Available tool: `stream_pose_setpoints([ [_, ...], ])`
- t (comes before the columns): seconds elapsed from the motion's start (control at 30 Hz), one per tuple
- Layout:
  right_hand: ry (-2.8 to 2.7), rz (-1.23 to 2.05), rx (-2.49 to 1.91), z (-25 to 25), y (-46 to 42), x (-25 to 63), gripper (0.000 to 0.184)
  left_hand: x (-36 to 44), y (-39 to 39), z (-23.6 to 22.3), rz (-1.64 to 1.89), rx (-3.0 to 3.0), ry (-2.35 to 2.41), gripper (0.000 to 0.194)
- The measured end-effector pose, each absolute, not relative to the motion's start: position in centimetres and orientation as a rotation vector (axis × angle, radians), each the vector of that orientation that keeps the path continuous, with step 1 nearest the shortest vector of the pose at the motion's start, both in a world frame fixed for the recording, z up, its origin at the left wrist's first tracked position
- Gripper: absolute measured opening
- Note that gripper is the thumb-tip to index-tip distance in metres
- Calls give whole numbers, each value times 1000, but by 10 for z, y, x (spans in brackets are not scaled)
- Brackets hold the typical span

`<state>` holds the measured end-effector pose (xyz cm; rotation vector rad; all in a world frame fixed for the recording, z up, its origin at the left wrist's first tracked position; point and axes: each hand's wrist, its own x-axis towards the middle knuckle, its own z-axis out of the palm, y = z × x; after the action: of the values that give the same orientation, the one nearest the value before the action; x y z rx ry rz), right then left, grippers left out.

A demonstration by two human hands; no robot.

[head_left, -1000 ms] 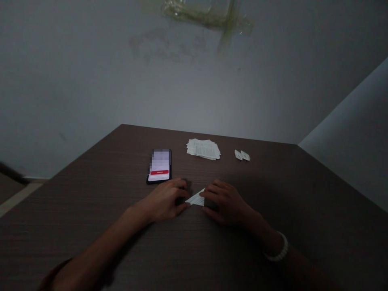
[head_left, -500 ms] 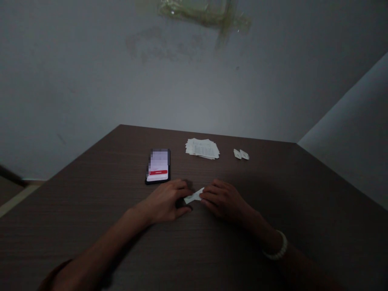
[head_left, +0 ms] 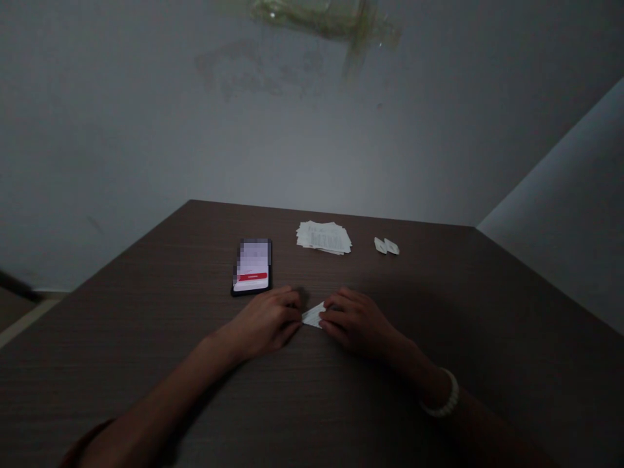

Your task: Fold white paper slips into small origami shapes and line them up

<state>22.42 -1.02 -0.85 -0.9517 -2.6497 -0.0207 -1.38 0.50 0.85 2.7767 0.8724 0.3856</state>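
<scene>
A small white slip of paper [head_left: 312,315] lies on the dark wooden table [head_left: 146,325] between my two hands. My left hand [head_left: 266,322] rests on the table with its fingers curled and its fingertips pinching the slip's left end. My right hand [head_left: 355,320], a pale beaded bracelet [head_left: 444,396] on its wrist, presses its curled fingers on the slip's right end. Most of the slip is hidden under the fingers.
A phone [head_left: 252,266] with a lit screen lies just beyond my left hand. Farther back sit a stack of white printed slips [head_left: 324,236] and two small folded paper pieces [head_left: 387,246]. Grey walls close off the table's far edge and right side.
The visible part of the slip has shrunk as both hands drew closer together over it. The view has shifted slightly; the phone and stack stay where they were.
</scene>
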Motion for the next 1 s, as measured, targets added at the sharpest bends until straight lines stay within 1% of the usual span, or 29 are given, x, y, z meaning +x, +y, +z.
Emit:
stream_pose_setpoints([
  [0.23,-2610,131,-856,-16,-11,221,14,-14,6,8,428,2677,883,16],
  [0.43,-2595,193,-804,-14,-13,221,18,-14,7,7,434,2595,972,14],
  [0.57,-2645,158,-775,-14,-12,221,23,-15,11,-2,522,2489,1060,8],
  [0.83,-2730,86,-766,-12,-12,218,27,-11,10,-3,528,2500,1143,13],
  [1.0,-2801,37,-776,-11,-12,216,33,-8,8,-3,546,2456,1197,11],
])
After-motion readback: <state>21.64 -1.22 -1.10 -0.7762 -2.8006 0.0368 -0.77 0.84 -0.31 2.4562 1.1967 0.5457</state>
